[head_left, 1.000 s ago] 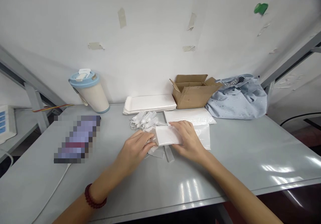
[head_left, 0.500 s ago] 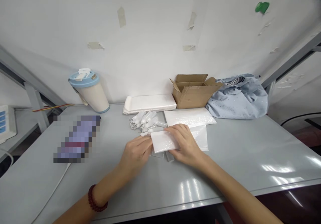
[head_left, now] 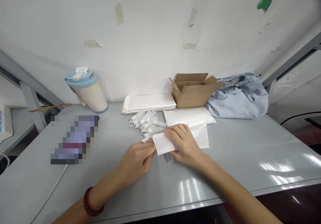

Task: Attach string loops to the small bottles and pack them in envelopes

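Observation:
A white bubble mailer [head_left: 164, 143] is in my right hand [head_left: 187, 147], whose fingers lie over its top with the thumb underneath. At the mailer's left end, my left hand [head_left: 137, 158] has its fingers closed against the edge. A small white strip-like piece [head_left: 146, 139] sticks out above the left fingertips; what it belongs to is partly hidden. Just behind the hands lies a pile of small clear squeeze bottles [head_left: 147, 120] with white caps. Some clear pieces [head_left: 168, 157] show below the mailer. More white mailers [head_left: 189, 116] lie flat behind my right hand.
A stack of white mailers [head_left: 150, 101] lies by the wall, beside an open cardboard box [head_left: 193, 95] and a light blue cloth bag [head_left: 238, 98]. On the left are a tumbler [head_left: 90, 95] and a blurred-out phone [head_left: 76, 140] with a white cable [head_left: 51, 192].
My left hand has shifted slightly down, staying at the mailer's left end. The held mailer has tilted a little. My right hand keeps its grip, and the view has shifted slightly.

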A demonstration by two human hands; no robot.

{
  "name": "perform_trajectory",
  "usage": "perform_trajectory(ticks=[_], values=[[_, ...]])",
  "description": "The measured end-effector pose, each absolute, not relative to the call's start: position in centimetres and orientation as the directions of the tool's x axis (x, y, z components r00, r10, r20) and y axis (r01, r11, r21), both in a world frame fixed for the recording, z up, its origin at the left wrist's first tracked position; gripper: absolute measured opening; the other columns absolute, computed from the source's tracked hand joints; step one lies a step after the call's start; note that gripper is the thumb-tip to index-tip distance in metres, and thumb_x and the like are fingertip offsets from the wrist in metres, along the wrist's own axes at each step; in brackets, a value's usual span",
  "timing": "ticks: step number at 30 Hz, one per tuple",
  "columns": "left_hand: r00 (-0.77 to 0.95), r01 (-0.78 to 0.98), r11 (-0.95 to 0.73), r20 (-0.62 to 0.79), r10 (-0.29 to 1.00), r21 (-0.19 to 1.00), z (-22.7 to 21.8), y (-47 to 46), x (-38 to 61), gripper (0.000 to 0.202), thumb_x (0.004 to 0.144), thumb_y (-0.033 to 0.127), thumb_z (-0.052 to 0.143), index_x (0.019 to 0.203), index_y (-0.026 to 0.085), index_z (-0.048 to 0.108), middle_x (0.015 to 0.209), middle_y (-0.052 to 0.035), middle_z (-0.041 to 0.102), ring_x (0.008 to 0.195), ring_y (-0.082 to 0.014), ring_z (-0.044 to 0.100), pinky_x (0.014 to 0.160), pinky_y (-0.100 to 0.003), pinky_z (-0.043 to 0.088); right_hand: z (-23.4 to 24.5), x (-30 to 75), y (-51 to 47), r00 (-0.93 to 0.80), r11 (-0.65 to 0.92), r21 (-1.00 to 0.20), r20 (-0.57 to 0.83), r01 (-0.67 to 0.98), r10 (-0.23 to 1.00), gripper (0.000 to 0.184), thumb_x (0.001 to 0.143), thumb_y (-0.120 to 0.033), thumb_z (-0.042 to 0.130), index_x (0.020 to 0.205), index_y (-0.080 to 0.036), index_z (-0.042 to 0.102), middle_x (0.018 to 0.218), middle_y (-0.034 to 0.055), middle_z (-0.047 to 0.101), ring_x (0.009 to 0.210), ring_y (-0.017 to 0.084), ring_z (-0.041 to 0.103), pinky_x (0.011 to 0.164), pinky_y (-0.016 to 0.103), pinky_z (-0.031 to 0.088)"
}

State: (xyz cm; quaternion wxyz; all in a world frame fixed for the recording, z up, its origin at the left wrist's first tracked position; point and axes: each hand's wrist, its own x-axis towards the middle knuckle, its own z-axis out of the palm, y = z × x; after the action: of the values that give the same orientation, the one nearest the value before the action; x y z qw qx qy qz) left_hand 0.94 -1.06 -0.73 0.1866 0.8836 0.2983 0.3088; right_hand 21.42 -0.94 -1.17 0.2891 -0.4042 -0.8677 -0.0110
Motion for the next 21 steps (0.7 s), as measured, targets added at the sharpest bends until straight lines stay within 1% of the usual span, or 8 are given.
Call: perform_trajectory(ticks=[3, 5, 7, 10, 13, 16, 21], values=[[0.668, 0.402, -0.707, 0.343, 0.661, 0.582, -0.5, -1.3, 1.1, 0.024, 0.079, -0.001, 0.033, 0.066, 0.020, 0.033, 0.059, 0.0056, 0.030, 0.053, -0.0098, 0.027, 0.052, -0.023, 0.023, -1.5, 21.4, -0.7, -0.554, 0.657, -0.113, 0.441, 0.746, 0.706, 0.042, 0.076, -0.016, 0.053, 0.117, -0.012, 0.050, 0.104, 0.0123, 0.059, 0.093, 0.026, 0.046, 0.080, 0.039, 0.035], [0.680, 0.405, -0.668, 0.283, 0.677, 0.625, -0.3, -1.4, 1.2, 0.023, 0.079, 0.000, 0.033, 0.068, 0.020, 0.035, 0.059, 0.0059, 0.030, 0.052, -0.0099, 0.027, 0.051, -0.023, 0.022, -1.7, 21.4, -0.5, -0.577, 0.648, -0.053, 0.406, 0.760, 0.709, 0.038, 0.080, -0.019, 0.053, 0.118, -0.011, 0.050, 0.103, 0.0127, 0.059, 0.093, 0.026, 0.046, 0.080, 0.039, 0.035], [0.686, 0.410, -0.630, 0.232, 0.690, 0.660, -0.2, -1.5, 1.3, 0.022, 0.080, 0.001, 0.032, 0.070, 0.020, 0.038, 0.058, 0.0062, 0.029, 0.051, -0.0102, 0.027, 0.050, -0.023, 0.022, -1.9, 21.4, -0.4, -0.583, 0.639, -0.012, 0.400, 0.769, 0.708, 0.039, 0.082, -0.022, 0.052, 0.119, -0.011, 0.049, 0.102, 0.0135, 0.058, 0.093, 0.027, 0.045, 0.080, 0.040, 0.034], [0.709, 0.408, -0.595, 0.170, 0.684, 0.693, 0.1, -1.9, 1.7, 0.020, 0.080, 0.003, 0.033, 0.079, 0.019, 0.045, 0.061, 0.0057, 0.034, 0.053, -0.0108, 0.031, 0.051, -0.023, 0.026, -2.0, 21.3, -0.3, -0.588, 0.639, 0.019, 0.414, 0.769, 0.695, 0.041, 0.082, -0.024, 0.053, 0.120, -0.009, 0.048, 0.101, 0.0141, 0.057, 0.092, 0.027, 0.044, 0.080, 0.040, 0.034], [0.724, 0.421, -0.588, 0.134, 0.677, 0.691, 0.1, -2.2, 2.1, 0.020, 0.077, 0.002, 0.034, 0.083, 0.018, 0.046, 0.062, 0.0050, 0.038, 0.053, -0.0114, 0.033, 0.052, -0.023, 0.027, -2.0, 21.1, -0.3, -0.604, 0.655, 0.036, 0.427, 0.755, 0.673, 0.039, 0.081, -0.025, 0.053, 0.117, -0.008, 0.051, 0.096, 0.0133, 0.057, 0.087, 0.026, 0.044, 0.076, 0.039, 0.035], [0.727, 0.448, -0.595, 0.116, 0.677, 0.667, -0.1, -2.4, 2.3, 0.023, 0.074, 0.001, 0.037, 0.085, 0.019, 0.047, 0.064, 0.0049, 0.041, 0.053, -0.0116, 0.035, 0.052, -0.023, 0.029, -2.0, 20.7, -0.4, -0.624, 0.672, 0.047, 0.426, 0.739, 0.655, 0.036, 0.080, -0.020, 0.050, 0.114, -0.007, 0.052, 0.090, 0.0121, 0.056, 0.083, 0.025, 0.043, 0.072, 0.037, 0.035], [0.726, 0.473, -0.626, 0.128, 0.676, 0.620, -0.7, -2.7, 2.5, 0.019, 0.072, 0.004, 0.040, 0.080, 0.020, 0.046, 0.068, 0.0016, 0.051, 0.058, -0.0138, 0.044, 0.056, -0.025, 0.035, -2.2, 19.8, -0.8, -0.651, 0.708, 0.073, 0.469, 0.702, 0.597, 0.030, 0.081, -0.014, 0.046, 0.110, -0.008, 0.053, 0.083, 0.0094, 0.053, 0.077, 0.023, 0.041, 0.067, 0.033, 0.034]])
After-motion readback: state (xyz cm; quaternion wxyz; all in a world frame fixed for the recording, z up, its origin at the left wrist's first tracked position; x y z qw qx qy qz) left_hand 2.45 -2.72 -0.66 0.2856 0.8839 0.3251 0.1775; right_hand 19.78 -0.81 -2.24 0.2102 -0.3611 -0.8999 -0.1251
